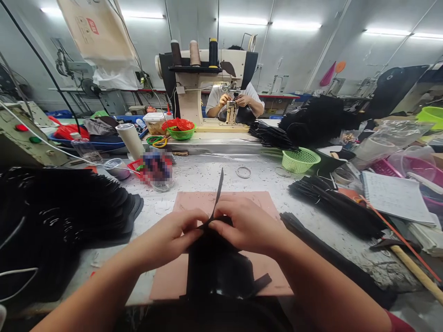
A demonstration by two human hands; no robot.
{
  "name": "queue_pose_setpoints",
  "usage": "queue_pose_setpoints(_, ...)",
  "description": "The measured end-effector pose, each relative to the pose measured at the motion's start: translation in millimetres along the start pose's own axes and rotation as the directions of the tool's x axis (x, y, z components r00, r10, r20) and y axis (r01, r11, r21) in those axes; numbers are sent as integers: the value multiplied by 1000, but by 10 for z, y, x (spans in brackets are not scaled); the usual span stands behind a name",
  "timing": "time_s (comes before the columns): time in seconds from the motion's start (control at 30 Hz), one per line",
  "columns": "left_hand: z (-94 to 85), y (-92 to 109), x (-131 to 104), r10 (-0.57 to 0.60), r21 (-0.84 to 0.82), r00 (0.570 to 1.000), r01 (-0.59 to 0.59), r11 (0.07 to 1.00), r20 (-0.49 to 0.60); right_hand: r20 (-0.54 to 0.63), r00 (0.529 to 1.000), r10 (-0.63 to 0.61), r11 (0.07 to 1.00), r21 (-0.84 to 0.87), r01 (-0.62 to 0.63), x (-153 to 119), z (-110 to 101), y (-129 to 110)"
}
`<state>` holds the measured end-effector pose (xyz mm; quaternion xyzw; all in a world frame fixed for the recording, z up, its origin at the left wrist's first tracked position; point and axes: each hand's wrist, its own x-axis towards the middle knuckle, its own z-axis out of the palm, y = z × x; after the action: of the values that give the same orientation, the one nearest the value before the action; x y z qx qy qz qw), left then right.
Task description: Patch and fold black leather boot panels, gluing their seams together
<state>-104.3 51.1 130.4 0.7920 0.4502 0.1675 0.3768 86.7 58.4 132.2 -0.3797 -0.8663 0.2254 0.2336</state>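
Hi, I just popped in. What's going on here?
A person's left hand and right hand are pinching the far edge of a shiny black sheet-like piece over a flat pink mat. A thin black strip sticks up between the hands. To the left lies a big stack of flat black pieces. Beyond, another person has both hands at a cream-and-black sewing machine.

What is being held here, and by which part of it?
The left hand and right hand both pinch the black piece at its far edge, where a narrow black strip rises between them.
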Motion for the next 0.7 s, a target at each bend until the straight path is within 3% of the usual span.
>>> queue_pose_setpoints(0.1,-47,56,15,-3,93,1000,3,996,8,-43,999,-17,1000,-5,16,-7,1,0)
queue_pose_setpoints(0.27,-44,39,25,-135,-68,990,137,988,39,-172,982,-81,995,47,90,-37,-37,21)
queue_pose_setpoints(0.5,-11,37,53,-59,-32,995,57,998,-76,-130,988,-87,994,55,95,-32,-42,50)
queue_pose_setpoints(0.7,6,59,74,-93,-86,993,87,993,-74,-101,990,-98,993,60,104,-12,-35,57)
